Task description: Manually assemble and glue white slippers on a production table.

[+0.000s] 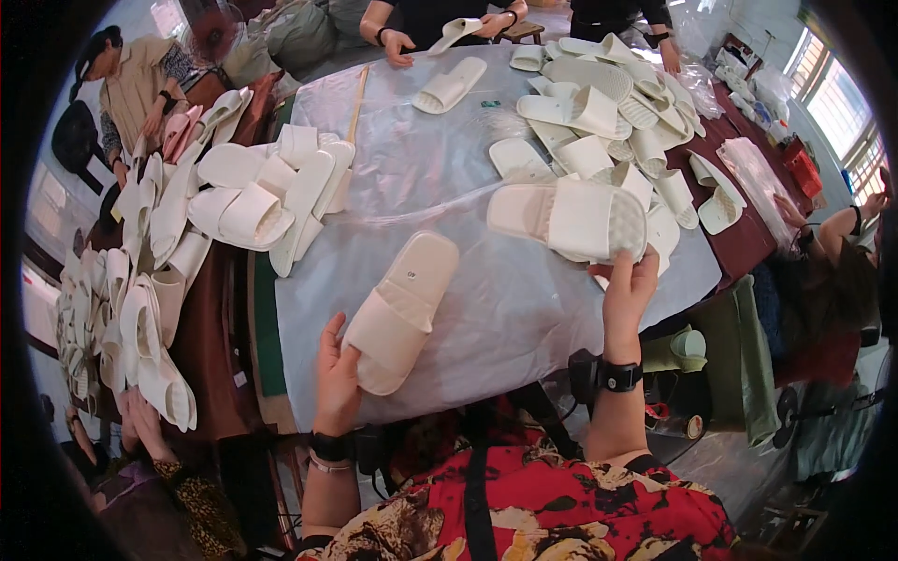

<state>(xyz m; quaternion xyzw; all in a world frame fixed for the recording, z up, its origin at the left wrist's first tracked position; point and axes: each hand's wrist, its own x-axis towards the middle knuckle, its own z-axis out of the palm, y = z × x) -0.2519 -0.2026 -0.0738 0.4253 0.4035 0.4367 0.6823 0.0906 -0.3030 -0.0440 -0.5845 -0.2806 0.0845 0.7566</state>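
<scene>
Left hand [339, 388]: partly curled, thumb and fingers closed on the edge of the first slipper [398, 313], near its toe. Said slipper was off-white with a broad strap, its heel directed away from the wearer; whether its underside met the counter [514, 327] could not be told.

Right hand [629, 290]: fingers and thumb drawn together in a pinch on the toe end of the second slipper [561, 215], likewise off-white, sole down, its heel pointing left, over the near edge of the right pile [599, 112].

Counter: pale-covered. On its left side lay the left pile [281, 192], several slippers overlapping; on its right, the larger right pile, heaped loosely.

Further left: rows of pale slippers [140, 299] on a dark red surface.

Beyond: one lone slipper [449, 86], apart from both piles; a yellowish strip [357, 105], lengthwise; at the far edge, a co-worker's hand [398, 47], beside a raised slipper [456, 35].
</scene>
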